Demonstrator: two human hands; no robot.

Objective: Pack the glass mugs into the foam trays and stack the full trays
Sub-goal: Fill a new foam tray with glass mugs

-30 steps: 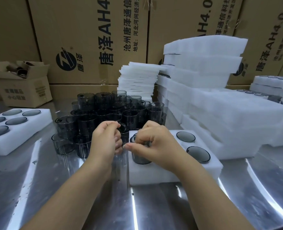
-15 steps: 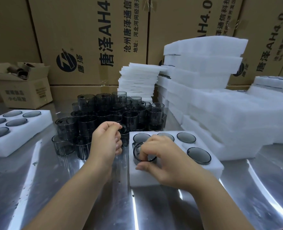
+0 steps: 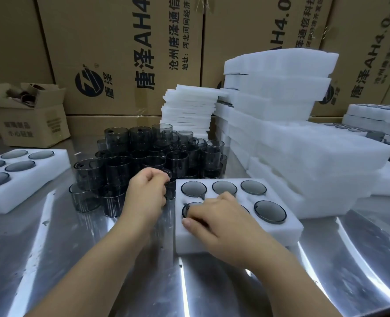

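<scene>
The centre foam tray [image 3: 280,227] looked nearly full: the right hand [image 3: 214,216] gripped a mug [image 3: 186,208] sunk in its lower-left slot. The left hand [image 3: 147,193] held another mug [image 3: 170,188] beside the loose mugs [image 3: 120,163]; plenty awaited packing, then stacking.

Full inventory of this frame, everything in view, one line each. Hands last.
Steel table: one, silver, under everything.
Near foam tray: one, white, centre right; four grey mug tops show clear.
Front-left mug: one, smoky grey, that tray's front-left slot.
Loose mugs: many, smoky grey, centre, piled in layers.
Left foam tray: one, white, far left; five mug tops show.
Thin foam sheets: one stack, white, back centre.
Foam tray stacks: several, white, right.
Small carton: one, brown, open, back left.
Large cartons: several, brown, printed, back wall.
Left hand: one, curled round the held mug, left of the near tray.
Right hand: one, grips the front-left mug.
</scene>
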